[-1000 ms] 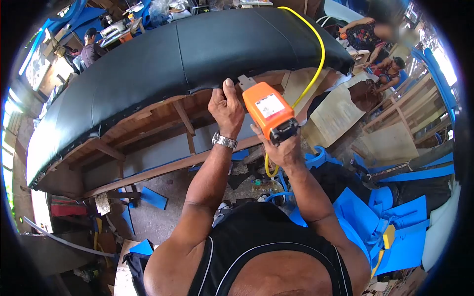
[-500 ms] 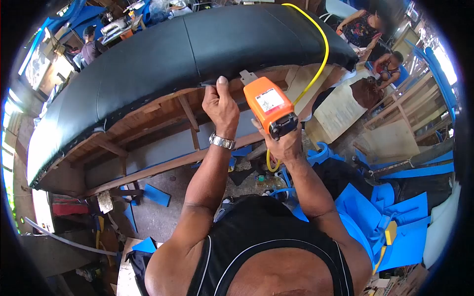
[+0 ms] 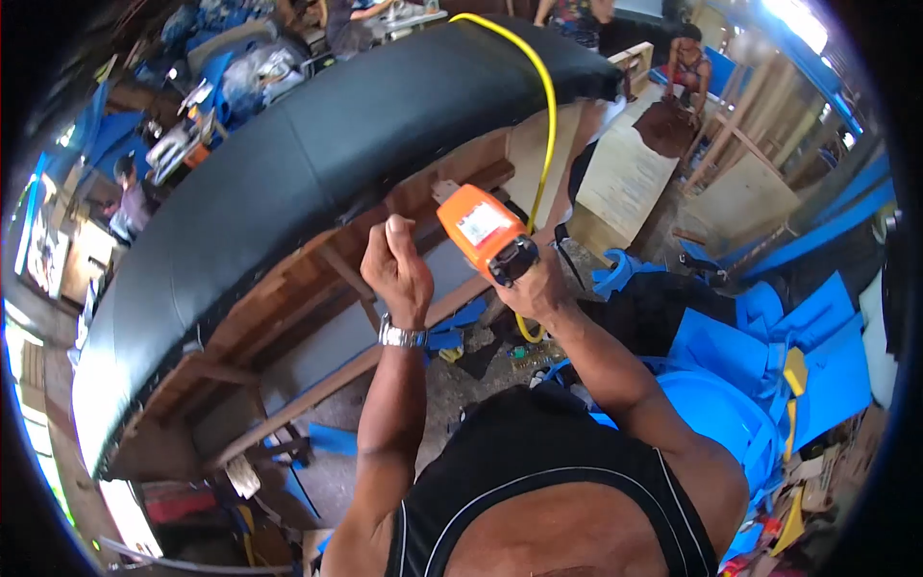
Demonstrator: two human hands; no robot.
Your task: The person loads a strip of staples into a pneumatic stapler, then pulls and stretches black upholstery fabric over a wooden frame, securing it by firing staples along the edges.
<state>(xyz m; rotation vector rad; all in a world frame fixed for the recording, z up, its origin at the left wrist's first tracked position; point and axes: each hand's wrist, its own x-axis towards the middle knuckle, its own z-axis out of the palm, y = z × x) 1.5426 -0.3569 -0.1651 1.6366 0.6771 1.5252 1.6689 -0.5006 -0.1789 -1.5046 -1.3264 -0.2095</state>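
My right hand [image 3: 540, 288] grips an orange pneumatic staple gun [image 3: 481, 227] from below. Its metal nose points up and left, a little short of the black cover's lower edge. A yellow air hose [image 3: 551, 115] runs from the gun over the top of a long curved sofa frame covered in black upholstery [image 3: 279, 159]. My left hand [image 3: 399, 269], with a metal watch at the wrist, is closed with the thumb on top, just below the cover's edge; I see nothing in it. Wooden framing [image 3: 336, 264] shows beneath the cover.
Blue foam pieces [image 3: 721, 346] lie in a heap to my right. A plywood panel [image 3: 625, 197] stands beyond the sofa's right end, where a person [image 3: 688, 72] crouches. Another person [image 3: 133, 197] is at the far left. Blue scraps [image 3: 333, 439] lie on the floor.
My view has turned and the sofa appears more tilted. My left hand has let go of the cover's edge and come down from it. The staple gun stays in my right hand.
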